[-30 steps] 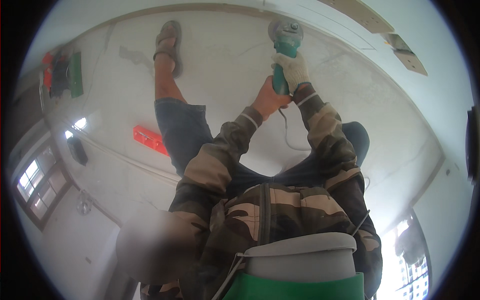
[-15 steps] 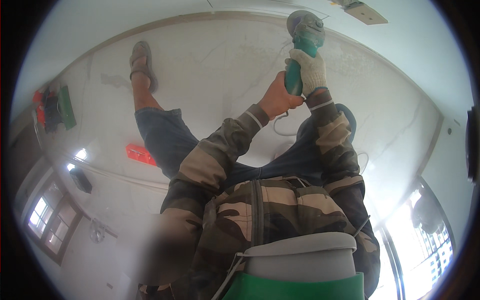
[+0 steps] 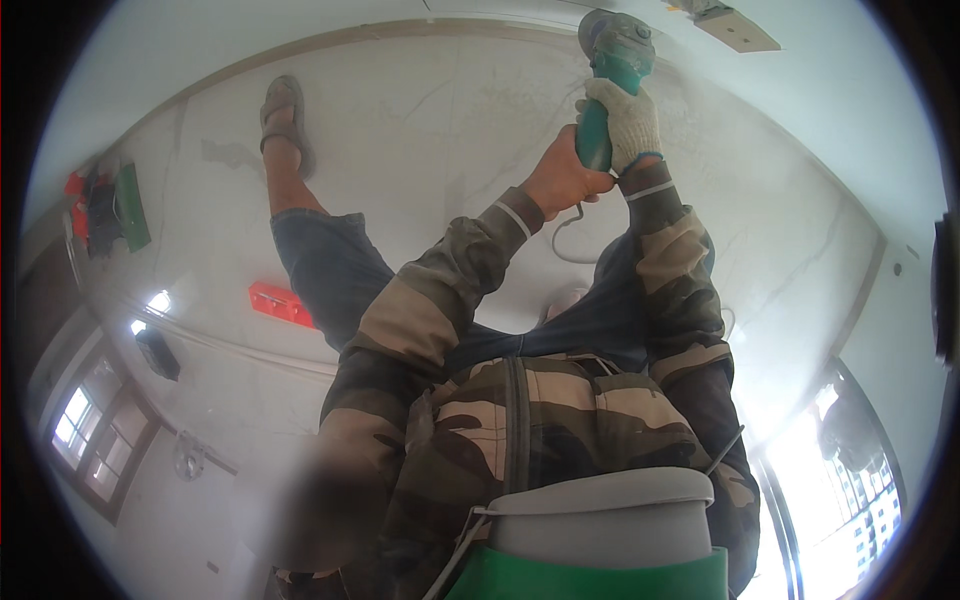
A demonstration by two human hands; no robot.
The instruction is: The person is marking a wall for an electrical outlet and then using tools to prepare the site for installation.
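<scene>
Both my hands are closed on a green angle grinder (image 3: 622,70), held out far ahead of me against the base of the far wall. My left hand (image 3: 560,182), bare, wraps the rear end of its body. My right hand (image 3: 630,118), in a white knit glove, grips the body farther forward, near the grey gear head. A dusty guard (image 3: 598,32) covers the head's left side; the disc itself cannot be made out clearly. From the rear end a grey cord (image 3: 560,248) loops down toward my legs.
A beige socket plate (image 3: 738,30) hangs loose at the wall just right of the grinder. On the dusty pale floor lie a red slotted tool (image 3: 282,304) by my left knee, a green piece (image 3: 132,207) with red and dark items, and a black box (image 3: 157,354).
The grinder and both hands have shifted slightly farther away and a little to the right. More haze shows around the grinder's head. My grip looks the same.
</scene>
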